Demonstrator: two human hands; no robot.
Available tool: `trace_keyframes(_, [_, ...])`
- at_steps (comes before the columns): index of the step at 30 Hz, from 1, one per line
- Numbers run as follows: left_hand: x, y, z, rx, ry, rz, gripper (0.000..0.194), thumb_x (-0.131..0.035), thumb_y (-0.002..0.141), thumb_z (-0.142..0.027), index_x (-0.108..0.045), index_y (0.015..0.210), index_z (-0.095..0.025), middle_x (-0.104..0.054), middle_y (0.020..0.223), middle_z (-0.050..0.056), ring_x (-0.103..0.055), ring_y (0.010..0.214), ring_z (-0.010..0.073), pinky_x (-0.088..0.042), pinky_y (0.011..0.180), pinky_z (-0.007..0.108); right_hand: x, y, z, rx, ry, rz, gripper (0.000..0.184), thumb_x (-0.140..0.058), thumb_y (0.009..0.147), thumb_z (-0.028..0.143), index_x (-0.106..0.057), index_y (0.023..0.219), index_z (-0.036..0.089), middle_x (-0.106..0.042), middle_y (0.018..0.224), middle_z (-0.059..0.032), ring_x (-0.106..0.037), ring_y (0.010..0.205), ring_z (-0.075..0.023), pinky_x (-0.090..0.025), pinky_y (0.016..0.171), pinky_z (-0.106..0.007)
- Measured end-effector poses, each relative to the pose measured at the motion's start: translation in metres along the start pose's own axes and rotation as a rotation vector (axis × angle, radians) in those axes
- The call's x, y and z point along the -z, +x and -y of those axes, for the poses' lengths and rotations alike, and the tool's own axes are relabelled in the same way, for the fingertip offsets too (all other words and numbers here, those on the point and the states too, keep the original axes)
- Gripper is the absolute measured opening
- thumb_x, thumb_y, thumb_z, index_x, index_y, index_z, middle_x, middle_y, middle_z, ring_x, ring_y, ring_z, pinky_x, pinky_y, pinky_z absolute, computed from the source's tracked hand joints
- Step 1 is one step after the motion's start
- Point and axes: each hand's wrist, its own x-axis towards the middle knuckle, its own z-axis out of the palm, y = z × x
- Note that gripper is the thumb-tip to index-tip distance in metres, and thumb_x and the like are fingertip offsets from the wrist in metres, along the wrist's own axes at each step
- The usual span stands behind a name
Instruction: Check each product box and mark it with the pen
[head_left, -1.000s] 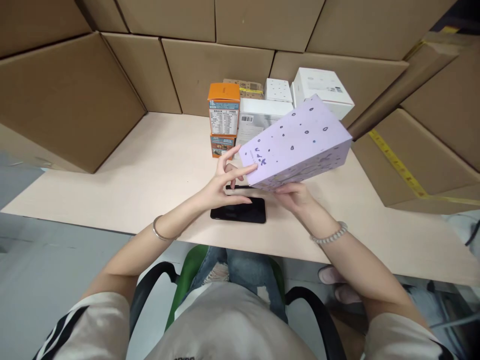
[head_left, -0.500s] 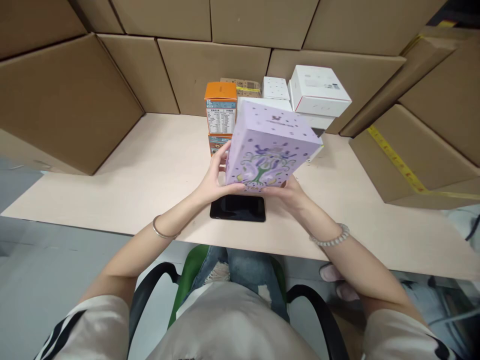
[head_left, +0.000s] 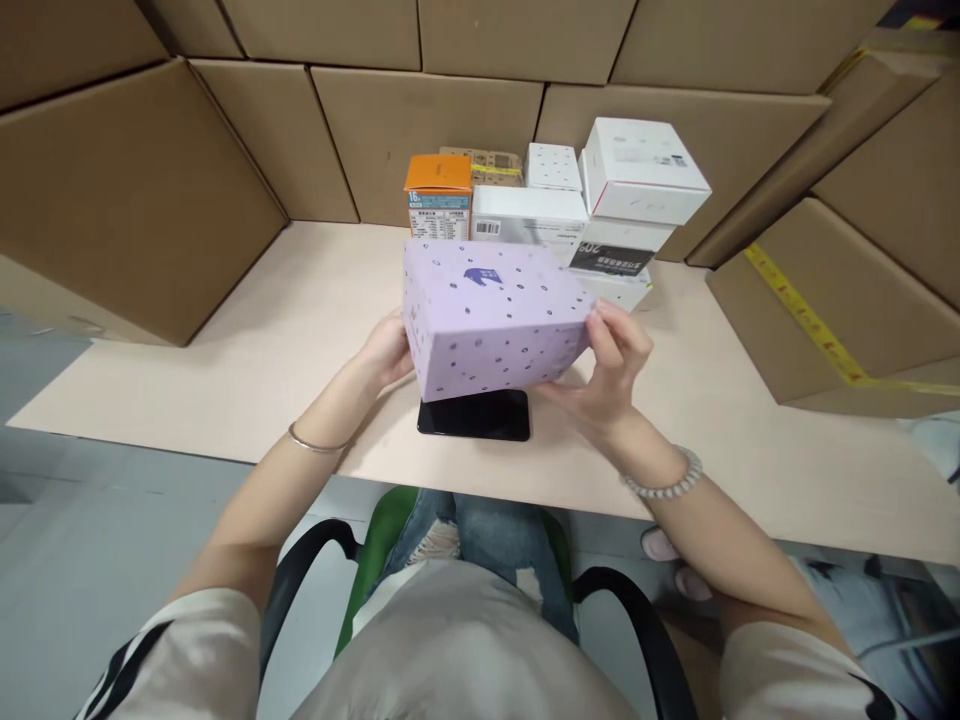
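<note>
A lilac cardboard box [head_left: 499, 310], speckled with small dark marks and bearing a purple logo, is held tilted above the table between both hands. My left hand [head_left: 391, 347] grips its left end, with the fingers partly hidden behind the box. At the right end, my right hand [head_left: 611, 365] pinches the upper corner with its fingers, and its thumb lies by the lower edge. A black smartphone [head_left: 474, 416] lies flat on the table just below the box, its top edge partly covered.
Behind the lilac box stand an orange box [head_left: 439, 190], a long white box [head_left: 529, 213], a small white box [head_left: 553, 166] and a stacked white box [head_left: 645, 175]. Large cartons [head_left: 427, 130] wall the back of the table [head_left: 300, 330]. A taped carton [head_left: 840, 310] stands right.
The lilac box has been turned, so a dotted side and a logo face now show instead of the tree picture. My right hand has shifted up to its right corner.
</note>
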Motion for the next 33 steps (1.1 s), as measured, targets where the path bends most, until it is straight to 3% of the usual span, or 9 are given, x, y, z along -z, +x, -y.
trace_keyframes(3, [0.018,0.006,-0.007,-0.083,0.066,0.245,0.057,-0.048,0.098,-0.067,-0.073,0.127,-0.026,-0.082,0.119,0.009,-0.079,0.114,0.0329,-0.066,0.094,0.052,0.008,0.005,-0.017,-0.131,-0.046,0.067,0.052,-0.091,0.074,0.058,-0.069,0.114,0.033,-0.059,0.121,-0.0134,-0.058,0.134,-0.0451,-0.049,0.119,-0.071])
trace_keyframes(7, [0.013,0.001,-0.021,-0.016,0.066,0.368,0.096,-0.024,0.092,-0.091,-0.072,0.135,-0.021,-0.082,0.118,0.014,-0.079,0.117,0.0371,-0.065,0.096,0.056,0.019,0.016,-0.021,-0.128,0.136,0.233,0.020,-0.085,0.083,0.046,-0.068,0.086,0.035,-0.065,0.106,-0.0079,-0.068,0.121,-0.0363,-0.058,0.114,-0.065])
trace_keyframes(9, [0.006,-0.005,-0.024,0.023,0.067,0.472,0.091,-0.042,0.086,-0.094,-0.074,0.133,-0.022,-0.083,0.119,0.015,-0.080,0.115,0.0370,-0.067,0.092,0.052,0.019,0.019,-0.013,-0.123,0.251,0.345,0.013,-0.082,0.086,0.043,-0.071,0.085,0.037,-0.069,0.106,-0.0054,-0.069,0.122,-0.0334,-0.061,0.111,-0.061])
trace_keyframes(12, [-0.004,-0.014,-0.023,0.061,0.089,0.560,0.068,-0.074,0.083,-0.073,-0.073,0.134,-0.028,-0.084,0.116,0.010,-0.082,0.103,0.0333,-0.068,0.082,0.043,0.014,0.020,0.002,-0.152,0.349,0.463,0.007,-0.077,0.090,0.043,-0.074,0.086,0.038,-0.074,0.103,-0.0033,-0.070,0.122,-0.0315,-0.062,0.109,-0.060])
trace_keyframes(16, [-0.016,-0.024,-0.024,0.061,0.066,0.410,0.083,-0.070,0.089,-0.057,-0.043,0.163,-0.033,-0.077,0.135,0.009,-0.080,0.110,0.0337,-0.068,0.088,0.046,0.008,0.020,0.014,-0.146,0.246,0.407,0.015,-0.069,0.096,0.049,-0.076,0.098,0.037,-0.074,0.109,-0.0063,-0.069,0.122,-0.0309,-0.059,0.110,-0.055])
trace_keyframes(19, [-0.012,-0.018,-0.026,-0.172,0.156,0.338,0.096,-0.071,0.084,-0.065,-0.034,0.166,-0.033,-0.070,0.144,0.011,-0.076,0.119,0.0360,-0.066,0.093,0.048,0.011,0.023,0.014,-0.117,-0.030,0.324,0.036,-0.059,0.102,0.052,-0.075,0.123,0.028,-0.071,0.112,-0.0131,-0.067,0.116,-0.0335,-0.058,0.102,-0.054])
trace_keyframes(23, [0.009,-0.002,-0.024,-0.678,0.475,0.104,0.091,-0.078,0.073,-0.078,-0.049,0.148,-0.035,-0.061,0.145,0.010,-0.065,0.132,0.0355,-0.060,0.102,0.048,0.013,0.027,0.008,0.025,-0.351,0.637,0.041,-0.049,0.107,0.036,-0.073,0.133,0.016,-0.068,0.097,-0.0136,-0.061,0.084,-0.0276,-0.050,0.083,-0.045])
trace_keyframes(26, [0.017,0.001,-0.020,-0.890,0.641,-0.034,0.087,-0.077,0.073,-0.082,-0.049,0.143,-0.039,-0.058,0.140,0.007,-0.062,0.130,0.0331,-0.054,0.106,0.050,0.011,0.027,0.008,0.050,-0.445,0.838,0.036,-0.047,0.107,0.029,-0.080,0.117,0.017,-0.070,0.091,-0.0118,-0.058,0.075,-0.0235,-0.043,0.079,-0.039])
trace_keyframes(33, [0.014,-0.007,-0.016,-0.865,0.875,-0.092,0.095,-0.081,0.069,-0.083,-0.050,0.146,-0.036,-0.057,0.133,0.010,-0.057,0.131,0.0369,-0.051,0.107,0.055,0.014,0.031,0.020,-0.119,-0.586,0.945,0.033,-0.050,0.095,0.016,-0.082,0.088,0.014,-0.082,0.094,-0.0175,-0.069,0.076,-0.0277,-0.040,0.071,-0.040])
